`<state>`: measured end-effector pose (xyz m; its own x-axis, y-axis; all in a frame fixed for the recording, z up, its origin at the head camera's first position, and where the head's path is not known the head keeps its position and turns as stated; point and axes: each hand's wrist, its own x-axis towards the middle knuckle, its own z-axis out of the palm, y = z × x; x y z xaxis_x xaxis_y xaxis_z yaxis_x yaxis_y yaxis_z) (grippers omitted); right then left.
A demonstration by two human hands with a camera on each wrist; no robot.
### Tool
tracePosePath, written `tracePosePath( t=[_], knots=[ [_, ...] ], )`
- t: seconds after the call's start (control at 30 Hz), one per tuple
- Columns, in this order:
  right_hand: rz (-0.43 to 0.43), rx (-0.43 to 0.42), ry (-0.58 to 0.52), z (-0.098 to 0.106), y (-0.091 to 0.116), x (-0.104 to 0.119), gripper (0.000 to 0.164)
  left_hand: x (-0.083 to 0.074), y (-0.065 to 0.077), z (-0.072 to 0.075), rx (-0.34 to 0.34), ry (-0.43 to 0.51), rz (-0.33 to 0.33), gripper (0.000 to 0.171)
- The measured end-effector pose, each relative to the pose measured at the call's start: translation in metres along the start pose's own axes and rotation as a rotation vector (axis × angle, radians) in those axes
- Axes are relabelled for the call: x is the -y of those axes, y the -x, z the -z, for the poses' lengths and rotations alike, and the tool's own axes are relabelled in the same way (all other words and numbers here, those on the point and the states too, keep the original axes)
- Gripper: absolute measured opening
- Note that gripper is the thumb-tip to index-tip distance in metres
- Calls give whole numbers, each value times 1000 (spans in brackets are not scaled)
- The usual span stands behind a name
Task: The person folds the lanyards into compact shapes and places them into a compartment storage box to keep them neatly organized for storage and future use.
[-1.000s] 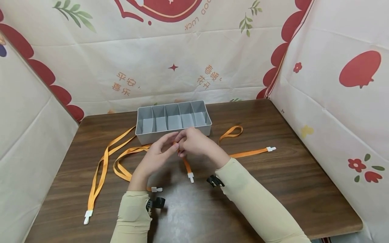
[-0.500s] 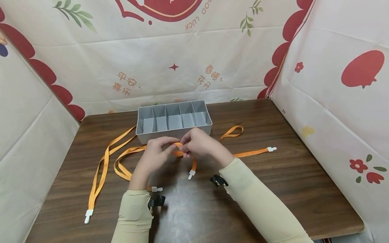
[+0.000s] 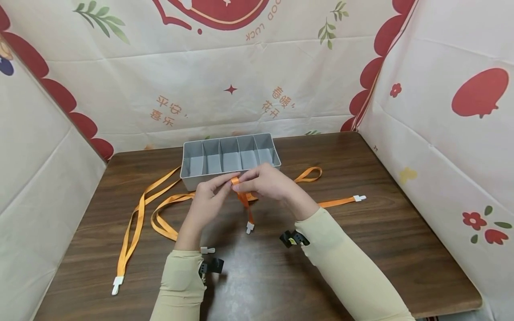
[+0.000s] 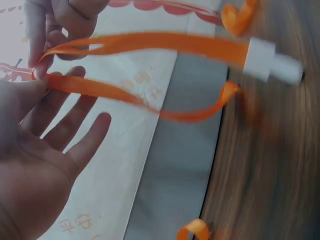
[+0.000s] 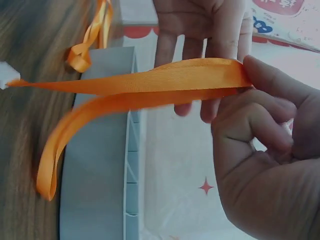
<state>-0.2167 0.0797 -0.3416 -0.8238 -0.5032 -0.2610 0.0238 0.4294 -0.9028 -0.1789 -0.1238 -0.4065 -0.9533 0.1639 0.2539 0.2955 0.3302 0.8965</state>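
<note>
An orange lanyard (image 3: pixel 243 199) hangs folded over from the fingertips of both hands, in front of the grey tray. My left hand (image 3: pixel 204 201) pinches its folded top between thumb and forefinger; the other fingers spread out in the left wrist view. From the other side my right hand (image 3: pixel 271 183) pinches the same fold, thumb against the curled forefinger. The lanyard's white clip (image 3: pixel 250 228) dangles over the table. In the right wrist view, a strap loop (image 5: pixel 47 175) droops below the fold, beside the tray wall.
A grey tray (image 3: pixel 201 182) divided into compartments stands against the patterned cloth backdrop. Two orange lanyards (image 3: pixel 139 214) lie to the left, one with its white clip (image 3: pixel 207 250) near my left wrist. Another lanyard (image 3: pixel 341 202) lies at the right, partly behind my right arm.
My hands have drawn slightly apart, the right moving a little right and up. The lanyard's fold now shows between the fingertips, and its clip has shifted slightly up and left.
</note>
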Motion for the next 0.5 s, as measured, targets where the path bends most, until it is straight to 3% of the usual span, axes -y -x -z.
tracePosePath(
  t=[0.23, 0.5],
  knots=[
    [-1, -111, -18, -1, 5, 11, 18, -6, 1, -3, 23, 249, 16, 38],
    [51, -171, -27, -2, 7, 14, 17, -11, -1, -8, 0, 231, 3, 42]
  ],
)
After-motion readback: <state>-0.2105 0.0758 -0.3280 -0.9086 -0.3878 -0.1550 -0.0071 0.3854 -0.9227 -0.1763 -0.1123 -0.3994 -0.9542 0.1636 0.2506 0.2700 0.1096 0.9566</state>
